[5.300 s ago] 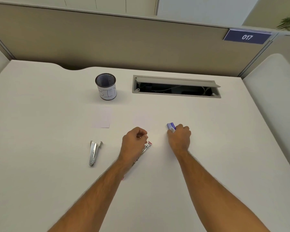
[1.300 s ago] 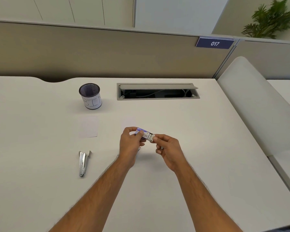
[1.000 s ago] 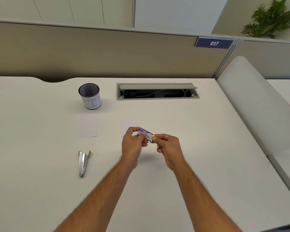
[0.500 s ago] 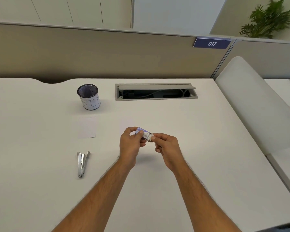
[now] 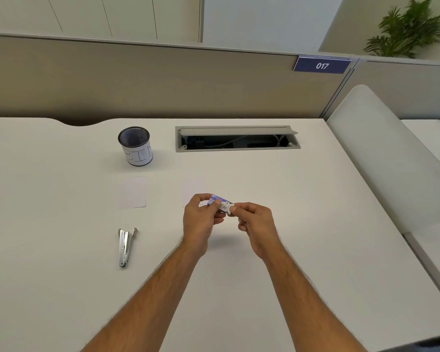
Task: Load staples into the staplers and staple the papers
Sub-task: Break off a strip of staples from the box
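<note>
the small purple-and-white cardboard staple box (image 5: 220, 202) is held up over the middle of the white desk (image 5: 302, 199), its long axis running left to right between the hands. the left hand (image 5: 201, 219) pinches its purple end while the right hand (image 5: 255, 224) pinches the white end, likely to pull it open. the silver metal stapler (image 5: 125, 246) lies nearer the left hand, toward the desk's left edge.

Near edge: the counter (image 5: 239, 288) lay bare around both forearms.
Left: a stapler (image 5: 124, 246) lay well apart from the hands, paper (image 5: 134, 192) beyond it.
Far side: a cup (image 5: 135, 146) and an open cable hatch (image 5: 236, 138) stood before the partition (image 5: 150, 80).
Right: a padded divider (image 5: 391, 158) bounded the counter.
</note>
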Demonstrator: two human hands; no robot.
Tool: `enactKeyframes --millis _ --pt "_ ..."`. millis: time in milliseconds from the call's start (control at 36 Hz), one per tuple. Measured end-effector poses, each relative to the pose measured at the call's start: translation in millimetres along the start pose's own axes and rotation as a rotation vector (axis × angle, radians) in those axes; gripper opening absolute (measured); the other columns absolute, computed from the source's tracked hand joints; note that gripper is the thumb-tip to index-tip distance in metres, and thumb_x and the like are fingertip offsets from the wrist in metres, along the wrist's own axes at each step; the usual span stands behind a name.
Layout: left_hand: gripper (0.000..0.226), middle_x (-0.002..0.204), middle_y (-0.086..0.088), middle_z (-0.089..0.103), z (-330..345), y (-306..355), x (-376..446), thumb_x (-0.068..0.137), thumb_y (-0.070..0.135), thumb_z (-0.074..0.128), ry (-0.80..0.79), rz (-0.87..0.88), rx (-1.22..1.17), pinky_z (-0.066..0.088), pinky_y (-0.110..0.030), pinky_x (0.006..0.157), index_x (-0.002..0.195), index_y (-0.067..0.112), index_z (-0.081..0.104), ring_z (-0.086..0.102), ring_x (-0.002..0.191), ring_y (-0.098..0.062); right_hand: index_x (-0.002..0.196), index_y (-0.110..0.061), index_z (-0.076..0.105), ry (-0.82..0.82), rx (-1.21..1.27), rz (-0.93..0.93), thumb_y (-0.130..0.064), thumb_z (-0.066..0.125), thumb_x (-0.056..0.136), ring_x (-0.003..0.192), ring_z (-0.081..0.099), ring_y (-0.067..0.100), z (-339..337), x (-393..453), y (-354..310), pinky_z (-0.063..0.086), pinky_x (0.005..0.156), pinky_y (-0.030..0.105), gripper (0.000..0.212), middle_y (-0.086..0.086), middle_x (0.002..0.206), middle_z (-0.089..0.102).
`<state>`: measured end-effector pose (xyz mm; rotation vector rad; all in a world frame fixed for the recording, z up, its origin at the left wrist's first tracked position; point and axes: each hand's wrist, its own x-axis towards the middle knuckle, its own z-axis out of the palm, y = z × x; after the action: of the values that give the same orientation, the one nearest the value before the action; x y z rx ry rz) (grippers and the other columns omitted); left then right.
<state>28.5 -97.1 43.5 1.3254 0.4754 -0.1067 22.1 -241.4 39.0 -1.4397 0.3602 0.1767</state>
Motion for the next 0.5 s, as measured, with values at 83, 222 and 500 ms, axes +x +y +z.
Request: enactKeyframes --millis 83,222,500 --pt "0.016 0.092 -0.015 0.078 0.3 -0.4 -1.0 0.093 0.010 0.067 -0.011 -0.003 -0.004 0.062 -0.034 0.073 0.109 0.014 0.065 0.073 0.072 -0.022 0.096 -0.004 0.079 0.009 -0.007 0.005 -0.012 0.074 0.088 0.065 0.042 0.018 -1.2 -0.7 0.1 0.037 0.058 0.027 0.012 0.014 0.085 0.075" --pt "0.017 0.092 -0.015 0.078 0.9 -0.8 -2.2 0.093 0.009 0.066 -0.017 0.007 0.010 0.062 -0.033 0.071 0.109 0.014 0.065 0.073 0.071 -0.021 0.095 -0.004 0.079 0.014 -0.014 0.006 -0.012 0.073 0.088 0.065 0.042 0.018 -1.8 -2.2 0.1 0.037 0.057 0.027 0.012 0.014 0.085 0.075" --pt "0.016 0.089 -0.014 0.078 2.1 -0.7 -6.5 0.094 0.008 0.065 -0.070 0.028 0.043 0.064 -0.036 0.075 0.108 0.016 0.065 0.073 0.070 -0.021 0.092 -0.001 0.077 0.023 -0.001 0.014 -0.010 0.077 0.086 0.061 0.043 0.015 -5.2 -4.6 -1.6 0.037 0.057 0.027 0.011 0.009 0.078 0.071"
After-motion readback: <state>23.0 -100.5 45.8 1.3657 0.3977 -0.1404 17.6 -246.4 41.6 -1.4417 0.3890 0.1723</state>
